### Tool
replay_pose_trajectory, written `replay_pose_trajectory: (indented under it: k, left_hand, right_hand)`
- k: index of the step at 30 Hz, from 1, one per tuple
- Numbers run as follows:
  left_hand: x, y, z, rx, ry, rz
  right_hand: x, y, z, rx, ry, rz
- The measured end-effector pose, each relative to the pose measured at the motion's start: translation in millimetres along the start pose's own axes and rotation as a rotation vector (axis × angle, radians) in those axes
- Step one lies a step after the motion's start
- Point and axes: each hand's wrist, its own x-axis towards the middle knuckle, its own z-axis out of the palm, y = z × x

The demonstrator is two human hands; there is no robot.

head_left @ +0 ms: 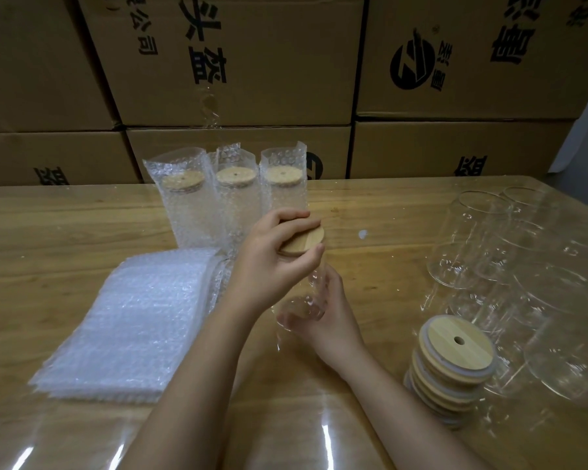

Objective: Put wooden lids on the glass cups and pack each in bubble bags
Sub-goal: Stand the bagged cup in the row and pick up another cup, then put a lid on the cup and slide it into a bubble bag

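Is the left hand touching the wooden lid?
Touching. The head view shows the left hand gripping the wooden lid, with fingers and thumb curled round its edge and no gap.

The lid (305, 241) is pale matt wood; the cup (301, 300) under it is clear glossy glass. Left of the cup, the bubble bags (129, 320) are bumpy translucent plastic.

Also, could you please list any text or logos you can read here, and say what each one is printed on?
"头盔": large black print, stacked vertically, on the upper middle box.
"公司": smaller print, same box, start cut off.
Round black logo, upper right box: characters beside it too blurred.
Large characters on that box and the lower boxes: cropped, unreadable.
Wooden lids, glass cups, bubble bags: none.
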Motion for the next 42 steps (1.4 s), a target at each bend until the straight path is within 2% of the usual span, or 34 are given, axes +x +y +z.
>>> replay_pose_trajectory:
  k: [6,10,14,22,26,29,30,33,34,36,39,42]
  left_hand:
    - [-7,-8,20,-0.139,0.193,0.034]
    - [-20,-12,31,-0.287,0.267,-0.135]
    - [-35,-21,40,-0.402,0.216,-0.295]
    - [-55,-38,49,-0.338,0.109,-0.432]
    - [-61,-33,34,-0.133,-0.068,-0.497]
    - [-51,-36,-7,0.080,-0.327,-0.376]
    - [-47,-40,-23,0.162,-0.353,-0.336]
    - [-39,-50,-59,0.553,-0.120,-0.325]
    - [-38,-53,-65,0.702,-0.039,-0.369]
    - [-40,-59,-72,0.870,0.010,-0.503]
    - [-47,-70,-75,0.883,-0.046,-0.634]
    - [-49,-74,-77,0.837,-0.030,-0.624]
  right_hand:
    - [-1,-2,-1,-0.018,0.007,-0.001]
    - [0,-1,1,-0.001,-0.003,-0.009]
    - [0,-1,1,-0.029,0.010,-0.042]
    - [-2,-3,-1,-0.125,-0.004,-0.150]
    - [0,0,-2,-0.120,0.001,-0.138]
    - [0,4,-3,-0.068,-0.025,-0.125]
    - [0,4,-3,-0.060,-0.021,-0.125]
    - [-1,6,-4,-0.080,-0.015,-0.142]
    - [-2,5,-4,-0.078,-0.020,-0.143]
    - [-3,4,-4,-0.068,-0.026,-0.138]
    - [-2,5,-4,-0.058,-0.023,-0.133]
    - [-1,6,-4,-0.072,-0.015,-0.142]
